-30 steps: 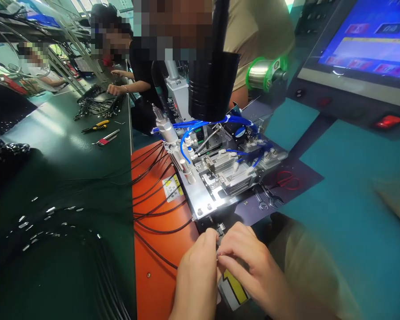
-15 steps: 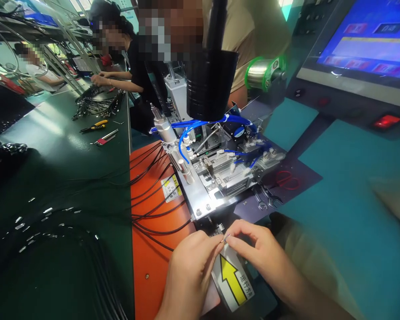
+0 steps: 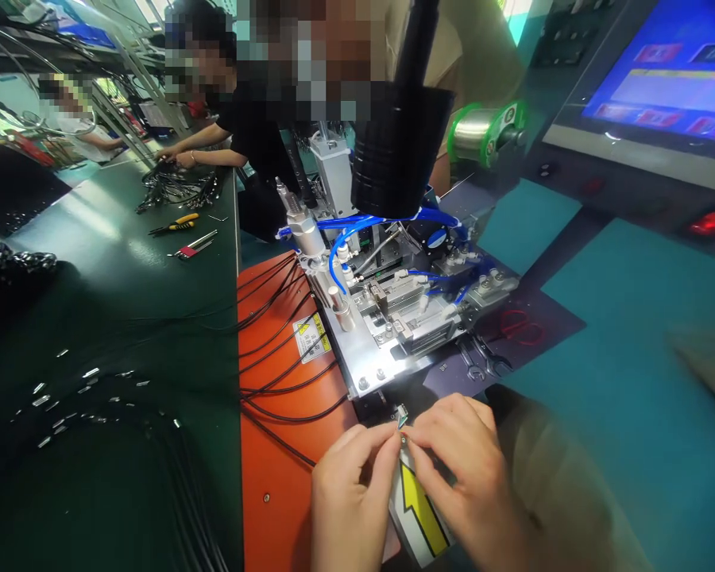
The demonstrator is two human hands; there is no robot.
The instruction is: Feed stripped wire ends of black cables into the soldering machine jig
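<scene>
My left hand [image 3: 351, 492] and my right hand [image 3: 458, 469] meet at the bottom centre, fingertips pinched together on a small metal connector [image 3: 401, 419] at the end of a black cable. They hover over a white label with a yellow arrow [image 3: 420, 520], just in front of the metal fixture plate [image 3: 363, 353] of a small machine with blue hoses [image 3: 357, 226]. Several black cables [image 3: 280, 318] run from the machine across the orange base [image 3: 280, 469] to the left.
A dark green bench [image 3: 113, 262] on the left carries cable bundles, yellow-handled pliers [image 3: 172, 224] and a red-handled tool [image 3: 191, 246]. Other people work at the far end. A solder spool [image 3: 482, 131], a black cylinder [image 3: 399, 147] and a touchscreen [image 3: 661, 71] stand behind; small wrenches [image 3: 482, 361] lie right.
My two hands stayed pinched on the small connector, shifting slightly up and right toward the fixture's front edge. The view shifted a little. A co-worker's arms moved at the far bench.
</scene>
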